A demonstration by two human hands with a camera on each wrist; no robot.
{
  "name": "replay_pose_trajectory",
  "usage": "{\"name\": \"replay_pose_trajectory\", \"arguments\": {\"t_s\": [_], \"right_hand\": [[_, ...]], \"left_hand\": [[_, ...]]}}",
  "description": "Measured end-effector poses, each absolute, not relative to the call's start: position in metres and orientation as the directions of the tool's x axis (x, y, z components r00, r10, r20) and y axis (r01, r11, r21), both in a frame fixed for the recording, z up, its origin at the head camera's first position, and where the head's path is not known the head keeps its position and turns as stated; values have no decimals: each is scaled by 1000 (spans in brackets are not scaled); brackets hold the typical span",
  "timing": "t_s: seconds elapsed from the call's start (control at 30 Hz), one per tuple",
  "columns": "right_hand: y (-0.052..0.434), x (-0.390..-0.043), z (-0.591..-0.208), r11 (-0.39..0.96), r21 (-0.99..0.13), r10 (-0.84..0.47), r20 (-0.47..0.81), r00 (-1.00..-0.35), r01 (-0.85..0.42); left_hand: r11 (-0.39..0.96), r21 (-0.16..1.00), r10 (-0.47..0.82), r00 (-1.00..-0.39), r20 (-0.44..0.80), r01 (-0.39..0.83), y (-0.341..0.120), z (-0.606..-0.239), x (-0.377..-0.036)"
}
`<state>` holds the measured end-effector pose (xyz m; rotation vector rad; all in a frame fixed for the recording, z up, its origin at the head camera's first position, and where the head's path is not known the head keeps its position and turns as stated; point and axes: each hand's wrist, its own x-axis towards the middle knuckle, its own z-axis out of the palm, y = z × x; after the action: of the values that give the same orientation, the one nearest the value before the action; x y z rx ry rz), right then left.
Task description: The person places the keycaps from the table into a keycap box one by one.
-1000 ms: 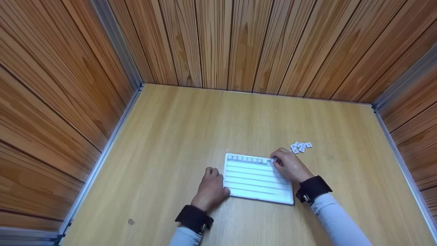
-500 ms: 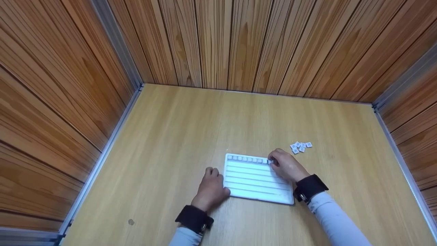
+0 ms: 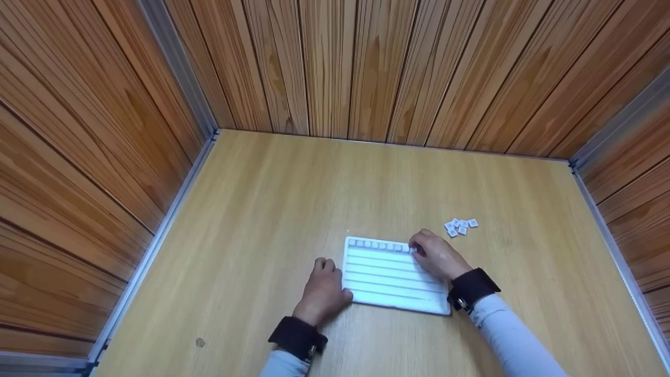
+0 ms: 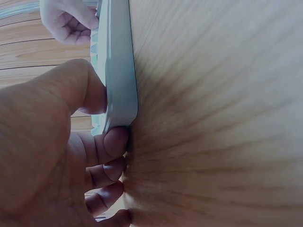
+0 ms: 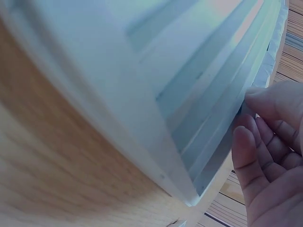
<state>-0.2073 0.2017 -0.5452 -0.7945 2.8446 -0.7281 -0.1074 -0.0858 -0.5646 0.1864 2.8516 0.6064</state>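
A white tray (image 3: 395, 283) with raised parallel ridges lies on the table. Several small white square tiles (image 3: 375, 244) stand side by side along its far slot. My left hand (image 3: 322, 290) holds the near left corner; in the left wrist view the thumb and index finger touch the tray's outer wall (image 4: 122, 71) on either side of that corner. At the right end of the tile row, my right hand (image 3: 438, 255) pinches another small tile (image 3: 413, 250) between thumb and fingertips. This tile is mostly hidden by the fingers in the right wrist view.
Several loose white tiles (image 3: 460, 225) lie in a small cluster beyond the tray's far right corner. Wood-panelled walls (image 3: 366, 68) with metal edging enclose the table (image 3: 251, 209) at the back and sides. A dark round spot (image 3: 200, 342) marks the table at front left.
My right hand has moved slightly left along the far slot, bringing its tile up to the end of the row. The left hand and the tray have stayed in place.
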Motion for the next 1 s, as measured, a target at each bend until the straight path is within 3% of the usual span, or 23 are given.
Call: {"name": "replay_pose_trajectory", "arguments": {"t_s": [0.2,0.53,1.0], "right_hand": [[201,-206,-546,740,-463,-522,64,-851,-489],[199,-206,-542,764,-476,-504,-20,-863,-435],[210,-209,-540,769,-488,-469,9,-883,-413]], "left_hand": [[904,418,179,-969,-168,95,-86,-564,-106],[913,394,180,-971,-157,106,-86,-565,-105],[909,402,177,-973,-147,105,-87,-564,-104]]}}
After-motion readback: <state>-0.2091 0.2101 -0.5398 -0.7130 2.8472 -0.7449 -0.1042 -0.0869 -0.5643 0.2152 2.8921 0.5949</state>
